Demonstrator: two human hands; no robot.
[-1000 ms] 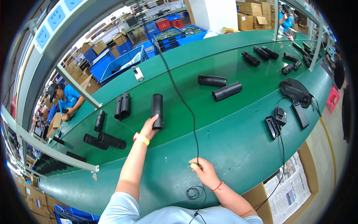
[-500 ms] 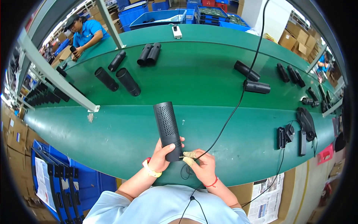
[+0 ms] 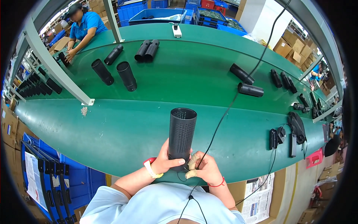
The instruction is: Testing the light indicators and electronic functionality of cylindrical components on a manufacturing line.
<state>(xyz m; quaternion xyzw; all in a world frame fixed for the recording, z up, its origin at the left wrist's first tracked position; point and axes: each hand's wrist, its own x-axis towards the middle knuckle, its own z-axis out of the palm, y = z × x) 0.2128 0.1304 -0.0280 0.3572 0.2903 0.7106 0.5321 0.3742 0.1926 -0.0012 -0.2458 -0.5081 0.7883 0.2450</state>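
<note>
My left hand [image 3: 166, 163] is wrapped around the lower part of a black perforated cylinder housing [image 3: 181, 134]. The housing stands nearly upright, its round open top tilted toward me. Beside its lower end is my right hand [image 3: 203, 168], with tan finger cots on thumb and forefinger. A thin black cable [image 3: 215, 133] hangs from above and runs down into my right hand. Those fingertips pinch at the cable's end close against the housing; the tip itself is hidden. A small loop of cable shows below the housing.
More black cylinders [image 3: 126, 76] stand and lie on the dark green strip [image 3: 186, 80] beyond the bench. A power strip [image 3: 176, 31] sits farther back. At right lie a black pouch [image 3: 296, 127] and small devices. A metal post [image 3: 59, 63] rises at left; a co-worker [image 3: 85, 28] handles a part.
The housing has turned more upright, and its open top now faces me. My right fingers have moved slightly right and down with the housing's base. The co-worker's hands have lowered to the bench.
</note>
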